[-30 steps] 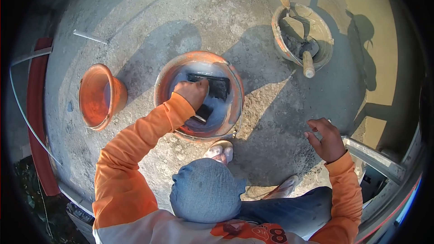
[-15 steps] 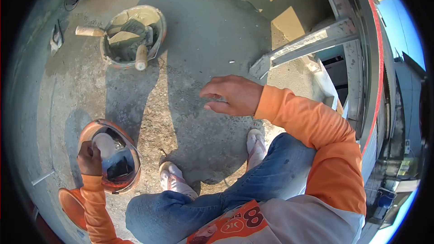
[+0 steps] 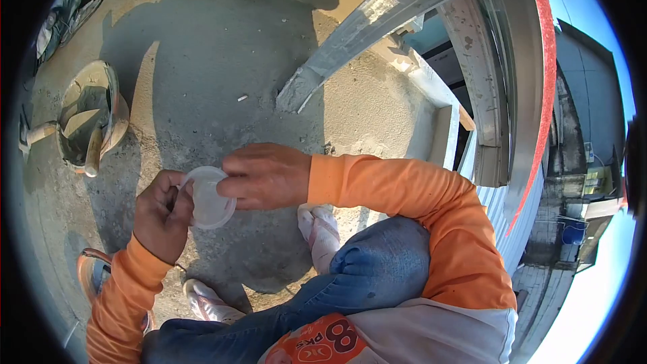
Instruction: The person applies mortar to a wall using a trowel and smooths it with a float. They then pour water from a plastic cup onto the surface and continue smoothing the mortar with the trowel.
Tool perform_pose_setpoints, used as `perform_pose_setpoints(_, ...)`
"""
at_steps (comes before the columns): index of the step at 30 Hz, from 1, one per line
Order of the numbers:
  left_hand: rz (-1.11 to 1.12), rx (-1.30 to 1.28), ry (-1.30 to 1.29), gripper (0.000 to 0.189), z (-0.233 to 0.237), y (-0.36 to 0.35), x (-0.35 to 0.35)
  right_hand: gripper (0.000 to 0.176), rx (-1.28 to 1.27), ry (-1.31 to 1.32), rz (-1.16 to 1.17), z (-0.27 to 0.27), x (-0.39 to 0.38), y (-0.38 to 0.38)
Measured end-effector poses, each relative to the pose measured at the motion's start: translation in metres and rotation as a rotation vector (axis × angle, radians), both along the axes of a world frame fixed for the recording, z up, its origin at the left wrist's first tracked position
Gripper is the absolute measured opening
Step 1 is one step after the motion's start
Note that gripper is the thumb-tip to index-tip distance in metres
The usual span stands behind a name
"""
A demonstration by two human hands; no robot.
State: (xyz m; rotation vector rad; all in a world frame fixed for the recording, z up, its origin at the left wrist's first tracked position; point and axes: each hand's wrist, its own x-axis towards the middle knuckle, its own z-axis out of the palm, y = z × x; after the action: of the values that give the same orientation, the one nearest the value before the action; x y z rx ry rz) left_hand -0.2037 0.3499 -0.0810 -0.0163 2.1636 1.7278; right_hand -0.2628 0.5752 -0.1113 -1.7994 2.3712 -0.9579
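A round, translucent plastic tub [image 3: 210, 203] is held between my two hands in front of my knees, its rim facing up toward me. My left hand [image 3: 162, 210] pinches the tub's left edge, with the fingers curled in. From the other side, my right hand [image 3: 268, 176] grips the right edge, thumb and fingers closed on the rim. Below my left forearm, an orange-rimmed bucket [image 3: 86, 271] shows only in part; the sleeve covers the rest.
At the left stands a mortar-smeared bucket [image 3: 121, 121] holding grey mix and tools with wooden handles [image 3: 93, 155]. A metal frame post [image 3: 350, 40] rises from the concrete floor [image 3: 202, 81] ahead. To the right runs a red-edged metal frame [image 3: 542, 87].
My left hand has come up from the orange bucket with the tub. My right hand, open before, has moved left and closed on the rim. The view has shifted to the right.
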Motion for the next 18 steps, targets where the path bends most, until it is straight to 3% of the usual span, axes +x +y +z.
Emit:
perform_pose_setpoints(6, -0.176, -0.292, 0.175, 0.052, 0.014, 0.047, 0.014, 0.029, 0.139, -0.260, -0.548, -0.035, -0.011, 0.145)
perform_pose_setpoints(8, -0.585, -0.458, 0.135, 0.055, 0.035, 0.023, 0.029, 0.022, 0.069, -0.300, -0.802, -0.063, -0.014, 0.204)
perform_pose_setpoints(10, -0.635, -0.386, -0.006, 0.054, 0.046, 0.016, 0.039, 0.020, -0.035, -0.447, -1.121, -0.096, -0.020, 0.278)
perform_pose_setpoints(11, -0.658, -0.340, -0.112, 0.052, 0.050, 0.016, 0.042, 0.022, 0.132, -0.299, -1.299, -0.101, -0.028, 0.310)
perform_pose_setpoints(12, -0.685, -0.297, -0.220, 0.051, 0.052, 0.016, 0.044, 0.028, 0.038, -0.359, -1.341, -0.117, -0.044, 0.345)
perform_pose_setpoints(13, -0.703, -0.293, -0.230, 0.051, 0.050, 0.018, 0.044, 0.034, 0.200, -0.373, -1.473, -0.117, -0.054, 0.382)
perform_pose_setpoints(17, -0.579, -0.542, -0.238, 0.039, 0.031, 0.029, 0.054, 0.051, 0.562, -0.145, -1.599, -0.115, -0.132, 0.479)
perform_pose_setpoints(18, -0.540, -0.604, -0.241, 0.037, 0.026, 0.031, 0.056, 0.054, 0.645, -0.061, -1.519, -0.113, -0.159, 0.503)
